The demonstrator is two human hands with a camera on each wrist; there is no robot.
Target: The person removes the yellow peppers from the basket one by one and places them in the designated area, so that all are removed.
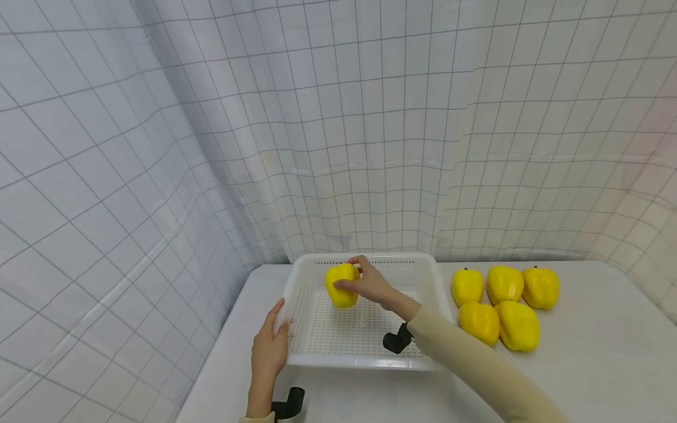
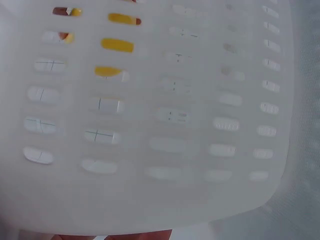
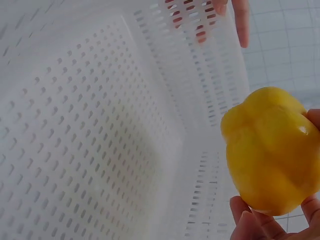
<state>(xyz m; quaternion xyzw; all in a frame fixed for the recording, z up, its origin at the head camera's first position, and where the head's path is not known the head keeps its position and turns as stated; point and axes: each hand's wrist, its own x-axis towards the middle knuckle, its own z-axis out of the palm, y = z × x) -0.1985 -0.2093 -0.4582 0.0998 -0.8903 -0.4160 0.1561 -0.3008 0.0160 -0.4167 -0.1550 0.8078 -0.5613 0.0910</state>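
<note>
A white perforated plastic basket point(image 1: 365, 362) sits on the table. Over its left half, my right hand point(image 1: 370, 286) grips a yellow bell pepper point(image 1: 338, 294) between thumb and fingers, raised above the basket floor. The right wrist view shows this bell pepper point(image 3: 272, 155) close up, fingertips point(image 3: 250, 225) around it. My left hand point(image 1: 270, 352) holds the basket's left side, thumb at the rim and fingers along the outside wall. Through the wall slots point(image 2: 117, 45) in the left wrist view, patches of yellow show.
Several yellow bell peppers point(image 1: 478, 323) lie grouped on the table point(image 1: 592, 352) to the right of the basket. A white curtain with a dark grid pattern point(image 1: 344, 135) hangs behind and on the left. Black camera mounts point(image 1: 290, 403) are on both wrists.
</note>
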